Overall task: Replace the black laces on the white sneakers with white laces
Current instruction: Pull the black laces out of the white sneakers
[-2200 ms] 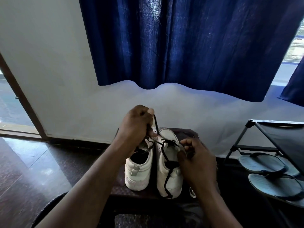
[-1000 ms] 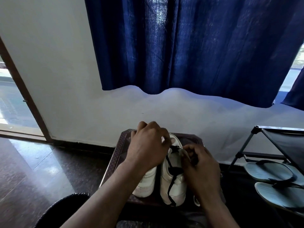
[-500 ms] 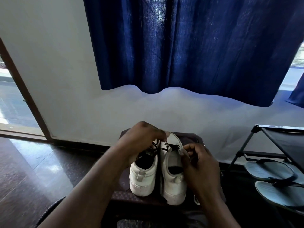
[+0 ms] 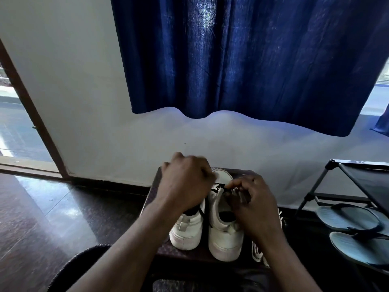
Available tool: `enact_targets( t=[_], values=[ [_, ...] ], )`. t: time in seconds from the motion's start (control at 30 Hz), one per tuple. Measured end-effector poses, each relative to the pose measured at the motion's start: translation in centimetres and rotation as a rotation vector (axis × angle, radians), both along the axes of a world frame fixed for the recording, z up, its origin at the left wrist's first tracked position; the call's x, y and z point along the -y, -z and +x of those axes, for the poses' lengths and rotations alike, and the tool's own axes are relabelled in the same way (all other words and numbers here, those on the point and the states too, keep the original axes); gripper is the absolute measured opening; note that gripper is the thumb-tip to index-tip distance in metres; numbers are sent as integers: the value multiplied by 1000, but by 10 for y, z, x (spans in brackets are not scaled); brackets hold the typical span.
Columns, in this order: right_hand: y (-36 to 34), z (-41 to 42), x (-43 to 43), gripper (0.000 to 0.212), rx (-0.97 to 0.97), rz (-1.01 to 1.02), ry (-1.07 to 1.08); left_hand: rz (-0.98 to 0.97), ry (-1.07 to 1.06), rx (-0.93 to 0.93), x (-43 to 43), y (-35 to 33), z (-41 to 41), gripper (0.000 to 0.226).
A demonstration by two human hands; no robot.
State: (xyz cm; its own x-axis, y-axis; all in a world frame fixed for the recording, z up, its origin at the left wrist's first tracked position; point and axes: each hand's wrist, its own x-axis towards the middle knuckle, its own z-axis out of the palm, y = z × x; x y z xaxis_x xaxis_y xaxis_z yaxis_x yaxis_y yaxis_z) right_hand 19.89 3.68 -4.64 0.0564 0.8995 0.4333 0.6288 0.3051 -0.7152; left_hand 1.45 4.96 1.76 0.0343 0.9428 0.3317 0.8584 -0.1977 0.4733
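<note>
**Both hands on the black lace**

Our left hand (image 4: 185,186), blurred, has its grip clamped on the black lace (image 4: 202,213) above the left sneaker (image 4: 186,234). The right sneaker (image 4: 223,241) stands just beside it, heels at the desk's (image 4: 154,184) near edge. Our right hand (image 4: 254,205) pinches the same lace at the eyelets. White laces (image 4: 257,252) lie at the right edge.
</note>
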Motion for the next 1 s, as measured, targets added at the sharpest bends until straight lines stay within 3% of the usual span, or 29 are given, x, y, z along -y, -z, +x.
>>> enact_targets(
  t=[0.07,0.17,0.33,0.5,0.57,0.7,0.8,0.87,0.93,1.0],
  values=[
    [1,0,-4,35,72,-48,-26,-64,58,-192,9,6,16,41],
    [1,1,-4,22,101,-107,-16,30,-2,-350,14,14,25,51],
    [3,-4,1,28,35,11,48,22,-41,-240,17,20,16,38],
    [7,-13,7,15,-407,-61,244,76,-59,-122,23,36,17,35],
    [7,-13,5,14,-458,-52,241,117,-51,-126,21,41,19,38],
    [-3,-8,2,22,-227,3,67,76,-67,-69,20,40,16,41],
    [-1,-9,-3,9,21,-16,-20,62,-75,-60,21,38,17,31],
    [1,-12,-3,7,65,-11,-11,72,-80,-55,20,39,19,29],
    [0,-13,-2,14,-58,42,34,92,-85,-49,20,39,20,32],
    [-7,-8,-3,21,-400,70,133,109,-87,-54,20,40,21,36]
  ],
)
